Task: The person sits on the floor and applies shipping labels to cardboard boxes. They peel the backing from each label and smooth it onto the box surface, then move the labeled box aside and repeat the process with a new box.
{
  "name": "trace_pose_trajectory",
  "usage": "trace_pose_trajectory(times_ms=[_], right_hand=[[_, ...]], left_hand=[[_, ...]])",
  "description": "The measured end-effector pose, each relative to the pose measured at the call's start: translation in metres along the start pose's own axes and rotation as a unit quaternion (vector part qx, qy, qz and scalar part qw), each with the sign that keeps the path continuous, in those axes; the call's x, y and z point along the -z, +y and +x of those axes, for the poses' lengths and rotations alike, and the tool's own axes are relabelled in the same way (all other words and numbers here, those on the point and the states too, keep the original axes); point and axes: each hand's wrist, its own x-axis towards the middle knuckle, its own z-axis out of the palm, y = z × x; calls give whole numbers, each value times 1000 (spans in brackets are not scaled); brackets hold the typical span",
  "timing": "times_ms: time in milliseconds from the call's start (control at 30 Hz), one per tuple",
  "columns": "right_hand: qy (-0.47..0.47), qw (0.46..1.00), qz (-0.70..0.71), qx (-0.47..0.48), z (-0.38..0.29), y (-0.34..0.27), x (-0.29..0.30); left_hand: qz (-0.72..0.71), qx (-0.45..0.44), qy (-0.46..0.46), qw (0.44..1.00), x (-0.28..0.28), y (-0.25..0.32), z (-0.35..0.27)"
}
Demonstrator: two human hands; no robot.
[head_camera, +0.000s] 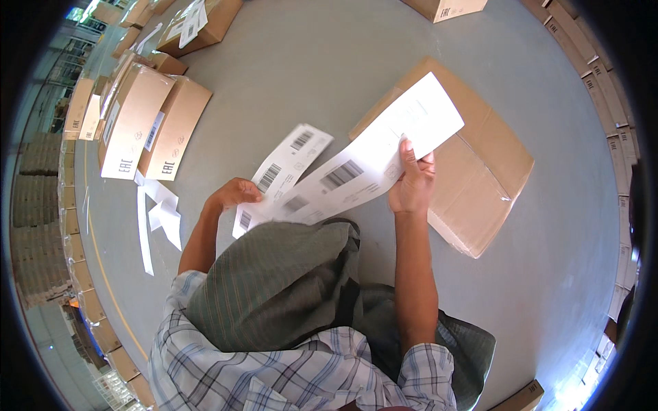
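Observation:
My right hand (415,177) grips a long strip of white barcode labels (343,173), its thumb pressed on the face near the upper end. The strip slopes down to the left toward my knee. A stack of similar printed labels (298,151) is in my left hand (234,195), held between thumb and fingers. Where the strip and the stack meet near my knee, I cannot tell whether they are joined. Behind the right hand a closed cardboard box (478,180) lies on the floor, partly covered by the strip.
Two upright cartons (136,120) stand at left, with scraps of white paper strip (164,221) on the floor below them. Another carton (216,25) with label sheets on it is at upper left. Stacked cartons (601,87) line the right edge.

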Motion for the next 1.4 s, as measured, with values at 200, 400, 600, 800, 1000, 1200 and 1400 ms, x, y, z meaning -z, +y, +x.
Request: trace_pose_trajectory(times_ms=[200, 400, 600, 800, 1000, 1200, 1400], right_hand=[[20, 999, 6, 42, 16, -26, 34], [22, 998, 40, 31, 20, -23, 45], [23, 998, 48, 35, 17, -32, 52], [74, 995, 21, 66, 10, -79, 80], [163, 973, -14, 164, -2, -105, 121], [72, 981, -10, 181, -20, -131, 105], [-149, 978, 77, 121, -27, -135, 119]], left_hand=[[-77, -73, 151, 983, 9, -54, 42], [300, -104, 337, 886, -15, -18, 45], [178, -413, -12, 893, -122, 173, 39], [98, -255, -249, 929, -135, 176, 43], [199, -248, -104, 942, -161, 192, 49], [132, -261, -339, 894, -195, 172, 35], [233, -235, -401, 854, -211, 191, 28]])
